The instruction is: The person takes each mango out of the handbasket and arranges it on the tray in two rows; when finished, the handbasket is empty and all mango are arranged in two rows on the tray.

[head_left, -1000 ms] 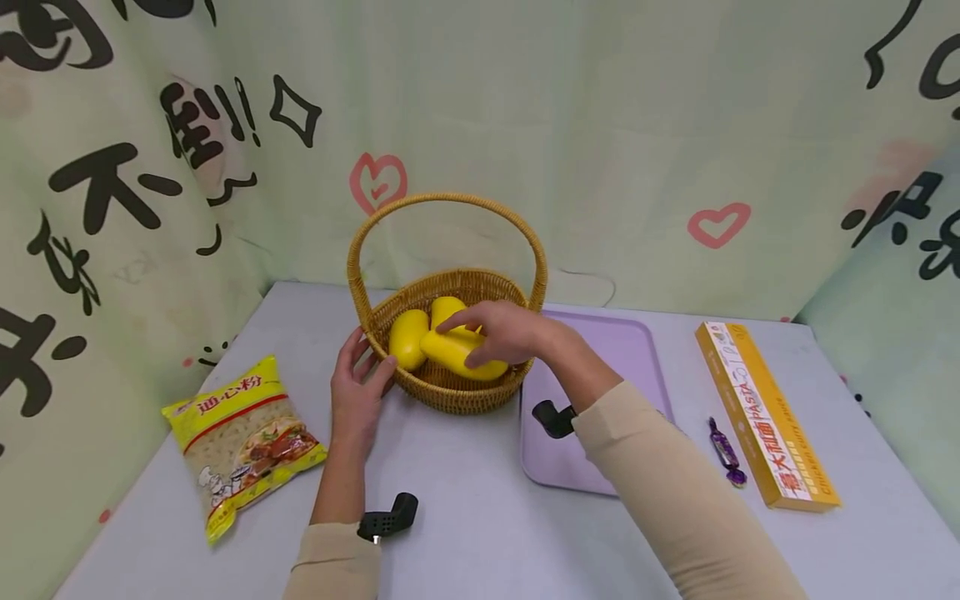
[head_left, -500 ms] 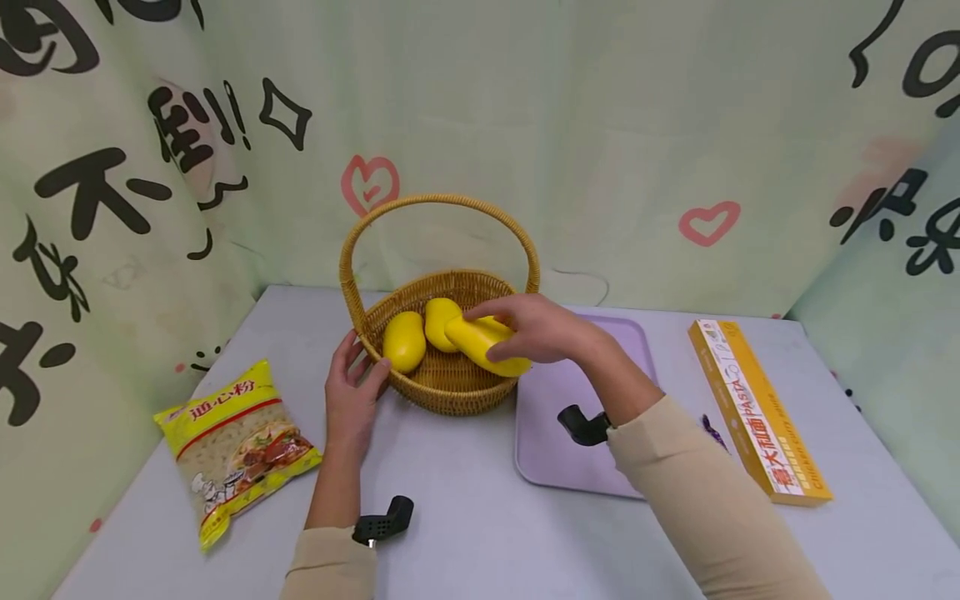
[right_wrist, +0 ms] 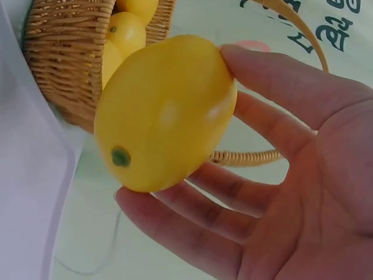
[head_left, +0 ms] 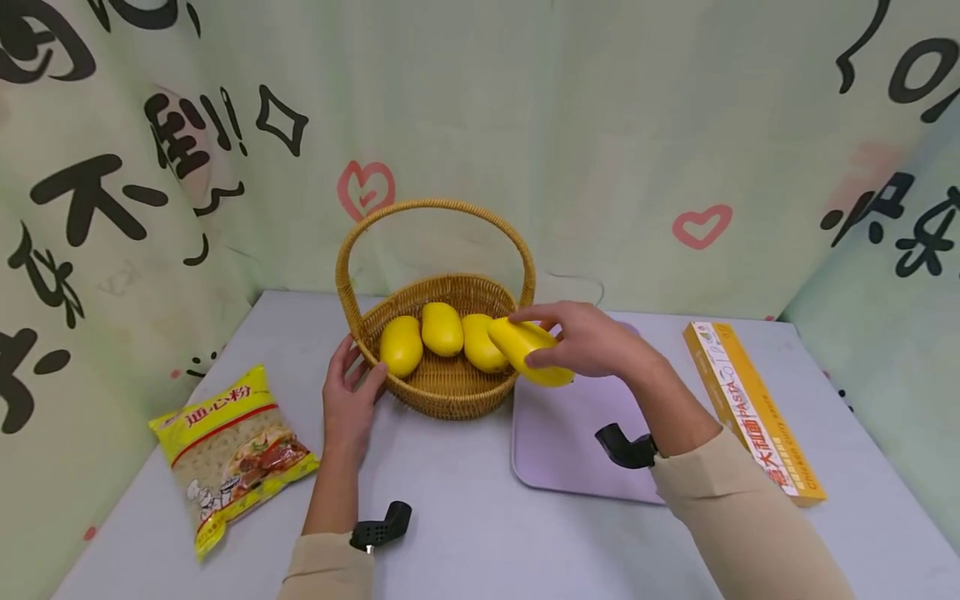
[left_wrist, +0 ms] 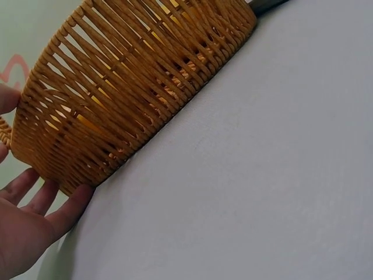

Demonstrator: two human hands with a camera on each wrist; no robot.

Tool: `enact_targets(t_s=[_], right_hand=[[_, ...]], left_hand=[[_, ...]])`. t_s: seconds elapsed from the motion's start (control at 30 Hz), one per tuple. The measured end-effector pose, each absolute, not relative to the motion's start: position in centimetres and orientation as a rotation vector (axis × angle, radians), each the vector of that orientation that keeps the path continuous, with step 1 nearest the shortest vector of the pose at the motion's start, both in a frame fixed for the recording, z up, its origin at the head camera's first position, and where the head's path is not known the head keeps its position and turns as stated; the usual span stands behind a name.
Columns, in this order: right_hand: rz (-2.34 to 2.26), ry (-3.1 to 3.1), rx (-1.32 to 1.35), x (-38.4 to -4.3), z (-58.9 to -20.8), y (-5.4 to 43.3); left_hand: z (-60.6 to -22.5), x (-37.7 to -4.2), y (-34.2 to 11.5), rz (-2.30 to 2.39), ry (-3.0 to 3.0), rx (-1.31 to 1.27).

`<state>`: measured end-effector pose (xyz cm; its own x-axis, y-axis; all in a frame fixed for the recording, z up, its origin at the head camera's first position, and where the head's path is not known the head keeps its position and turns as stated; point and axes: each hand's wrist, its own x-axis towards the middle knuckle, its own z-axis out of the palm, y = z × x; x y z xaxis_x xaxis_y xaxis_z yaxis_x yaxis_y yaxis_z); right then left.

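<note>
A yellow mango (head_left: 528,352) is in my right hand (head_left: 592,337), gripped between thumb and fingers. It hangs over the basket's right rim and the near-left part of the purple tray (head_left: 570,450). In the right wrist view the mango (right_wrist: 166,114) shows a green stem spot. Three more mangoes (head_left: 442,329) lie inside the wicker basket (head_left: 450,406), whose tall arched handle stands up. My left hand (head_left: 351,404) holds the basket's left side, thumb at the rim. The left wrist view has its fingers (left_wrist: 70,210) against the outer weave of the basket (left_wrist: 134,81).
A yellow bag of pasta (head_left: 236,458) lies on the left of the white table (head_left: 450,517). An orange pasta box (head_left: 753,412) lies at the right, partly behind my right sleeve. A printed curtain (head_left: 600,150) hangs behind the table.
My right hand has lifted one mango out of the basket and carried it right, toward the tray. The left hand stays at the basket. My right arm now covers the purple-wrapped candy.
</note>
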<state>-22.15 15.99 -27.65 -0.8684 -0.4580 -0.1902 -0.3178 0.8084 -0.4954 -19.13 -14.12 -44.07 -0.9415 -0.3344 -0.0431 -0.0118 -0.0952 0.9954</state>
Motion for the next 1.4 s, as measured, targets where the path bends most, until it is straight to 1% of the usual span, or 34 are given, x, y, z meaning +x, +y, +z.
enact_targets(t_s=[0.27,0.4,0.8,1.0,1.2,1.4], right_hand=[[-0.704,2.712,-0.425,-21.3,-26.9,18.0],[-0.711,2.729,-0.336,-21.5,-27.3,18.8],[-0.756,2.763,-0.154,-23.8,-31.7,19.7],[-0.691,2.815,-0.126,-25.5,-34.0,19.4],[-0.690,2.799,-0.074,-26.7,-35.4,18.7],[-0.707,2.848,-0.087,-27.8,-36.4,18.0]], left_hand=[[-44.2,-19.1,-15.0,-2.099,-1.979,0.435],[-44.3,-18.9,-15.3,-2.105,-1.971,0.442],[-45.1,-18.8,-15.1,-2.145,-1.953,0.430],[-44.9,-18.9,-14.8,-2.163,-1.926,0.403],[-44.6,-19.0,-14.4,-2.180,-1.908,0.390],[-44.6,-19.3,-14.2,-2.173,-1.909,0.375]])
